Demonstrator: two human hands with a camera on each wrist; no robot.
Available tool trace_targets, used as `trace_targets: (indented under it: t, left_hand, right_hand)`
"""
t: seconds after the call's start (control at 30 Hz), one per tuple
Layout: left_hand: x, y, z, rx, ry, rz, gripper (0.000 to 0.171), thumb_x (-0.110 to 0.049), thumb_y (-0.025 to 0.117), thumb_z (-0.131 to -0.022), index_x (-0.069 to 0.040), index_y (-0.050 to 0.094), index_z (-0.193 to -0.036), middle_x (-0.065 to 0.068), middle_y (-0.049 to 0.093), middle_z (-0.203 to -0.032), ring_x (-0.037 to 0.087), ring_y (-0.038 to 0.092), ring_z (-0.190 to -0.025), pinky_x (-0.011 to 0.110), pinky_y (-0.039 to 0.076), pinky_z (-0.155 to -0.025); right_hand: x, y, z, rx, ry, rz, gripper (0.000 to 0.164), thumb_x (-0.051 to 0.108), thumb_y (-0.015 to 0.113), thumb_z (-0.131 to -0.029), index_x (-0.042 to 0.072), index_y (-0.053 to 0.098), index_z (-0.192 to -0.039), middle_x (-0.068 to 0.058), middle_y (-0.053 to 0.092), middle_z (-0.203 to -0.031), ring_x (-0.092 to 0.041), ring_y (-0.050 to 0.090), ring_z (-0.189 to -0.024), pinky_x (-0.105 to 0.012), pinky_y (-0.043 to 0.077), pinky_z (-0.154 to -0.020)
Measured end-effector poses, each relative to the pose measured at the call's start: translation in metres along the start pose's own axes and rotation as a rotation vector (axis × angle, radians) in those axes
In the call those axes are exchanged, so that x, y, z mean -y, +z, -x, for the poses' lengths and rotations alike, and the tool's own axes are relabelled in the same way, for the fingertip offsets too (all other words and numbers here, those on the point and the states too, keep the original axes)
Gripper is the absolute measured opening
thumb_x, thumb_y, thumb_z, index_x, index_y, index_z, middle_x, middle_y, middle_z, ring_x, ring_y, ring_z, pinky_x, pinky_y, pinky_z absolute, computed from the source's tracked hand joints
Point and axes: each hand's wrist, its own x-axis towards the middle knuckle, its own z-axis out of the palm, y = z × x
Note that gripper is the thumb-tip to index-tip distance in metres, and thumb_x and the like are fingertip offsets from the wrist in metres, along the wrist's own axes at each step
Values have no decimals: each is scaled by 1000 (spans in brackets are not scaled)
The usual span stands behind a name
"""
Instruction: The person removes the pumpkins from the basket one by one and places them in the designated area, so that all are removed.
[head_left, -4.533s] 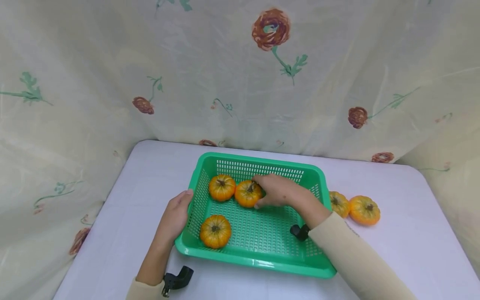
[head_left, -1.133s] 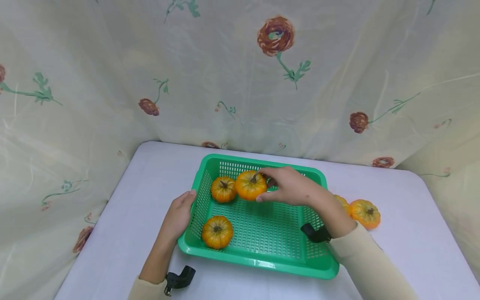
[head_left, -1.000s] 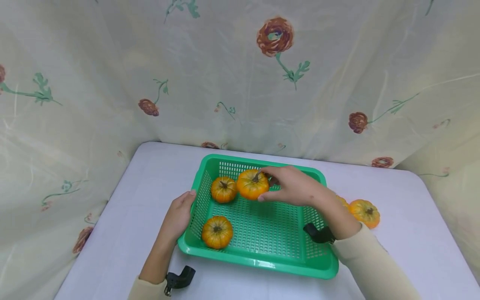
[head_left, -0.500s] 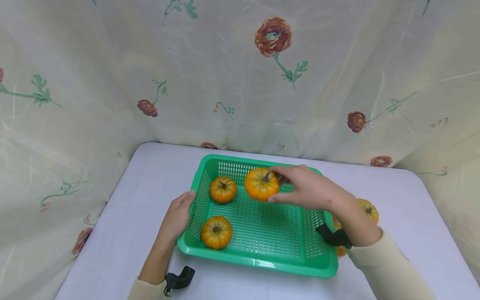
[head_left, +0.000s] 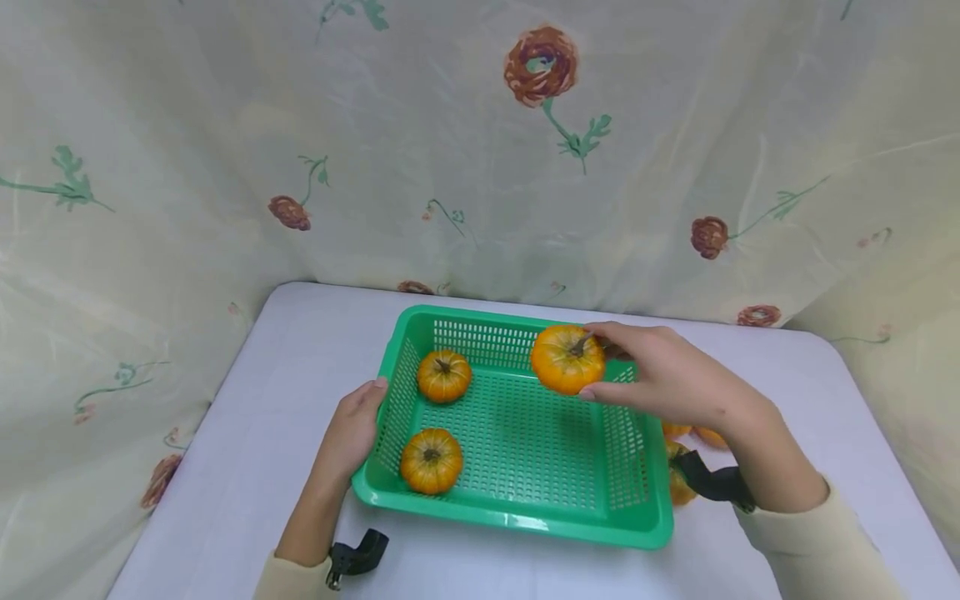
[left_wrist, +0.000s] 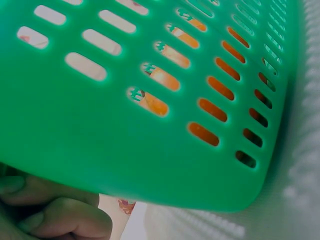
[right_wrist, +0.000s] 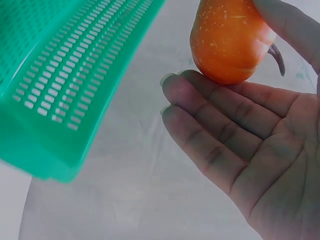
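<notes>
A green slotted plastic basket (head_left: 517, 522) stands on the table, its left rim gripped by my left hand (head_left: 352, 429). Curled fingers (left_wrist: 75, 217) show at the rim in the left wrist view. High over the basket's right back part, my right hand (head_left: 667, 375) pinches a small orange pumpkin (head_left: 564, 362) between thumb and fingers. The right wrist view shows this pumpkin's stem pointing toward the palm, with the lower fingers stretched out. Inside the basket, one pumpkin (head_left: 444, 376) sits at the back left and another pumpkin (head_left: 431, 461) at the front left.
Several more pumpkins (head_left: 680, 479) lie on the white-covered table (head_left: 292, 358) just right of the basket, partly hidden by my right arm and the basket wall. A flower-patterned curtain (head_left: 420, 142) hangs behind the table.
My right hand has lifted the pumpkin from beside the back-left one and carried it up and right, toward the basket's right side. The left hand stays on the rim.
</notes>
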Motion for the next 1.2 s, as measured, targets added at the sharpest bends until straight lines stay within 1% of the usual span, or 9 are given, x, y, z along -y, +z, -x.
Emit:
trace_targets:
  t: [0.13,0.37,0.5,0.67,0.8,0.9,1.07,1.2]
  left_hand:
    - [0,-1,0,4,2,-2,54,-41,34,-115,-1,64,-134,18,68,-108,27,64,-97,35,53,-83]
    - [-1,-1,1,-5,-2,-4,53,-42,34,-115,-1,65,-131,18,67,-106,26,63,-95,35,53,-83]
    - [-1,-1,2,-7,-6,-1,53,-42,34,-115,-2,64,-134,19,68,-108,26,64,-95,34,55,-81]
    - [-1,1,2,-8,-6,7,54,-42,34,-115,-2,64,-136,19,68,-111,28,66,-96,34,56,-81]
    - [0,2,2,-12,-9,5,54,-42,34,-115,-2,64,-135,19,69,-112,28,66,-98,34,56,-81]
    - [1,1,2,-14,-8,2,53,-42,34,-115,-2,64,-134,18,69,-111,26,65,-97,34,56,-82]
    - [1,1,4,-18,-9,4,52,-40,35,-115,0,64,-132,18,68,-107,25,64,-93,34,55,-80]
    - [-1,1,3,-14,-5,7,53,-40,35,-115,-1,64,-134,19,68,-111,26,65,-96,34,55,-81]
  right_hand:
    - [-10,-2,11,-14,25,5,82,51,82,-90,1,52,-148,-12,66,-136,-28,66,-119,-51,53,-100]
    - [-21,-1,33,-17,64,21,75,50,80,-91,2,56,-143,-13,69,-131,-32,68,-116,-55,55,-96]
    - [-27,2,44,-31,88,15,79,52,80,-91,0,55,-145,-17,68,-133,-34,67,-116,-56,55,-96]
    - [-39,5,58,-52,117,-17,83,52,79,-92,1,50,-150,-20,63,-139,-38,66,-119,-58,54,-96]
    - [-47,7,69,-61,165,-40,80,50,80,-92,4,50,-151,-18,63,-139,-38,65,-118,-57,56,-93]
    - [-53,10,79,-77,198,-56,80,50,79,-92,4,50,-151,-20,63,-139,-40,66,-118,-57,57,-91]
    - [-67,14,97,-117,241,-45,81,49,80,-92,2,50,-151,-25,63,-137,-44,66,-116,-62,54,-92]
    - [-79,16,109,-138,294,-37,81,48,80,-93,1,49,-150,-29,61,-137,-48,64,-116,-65,54,-91]
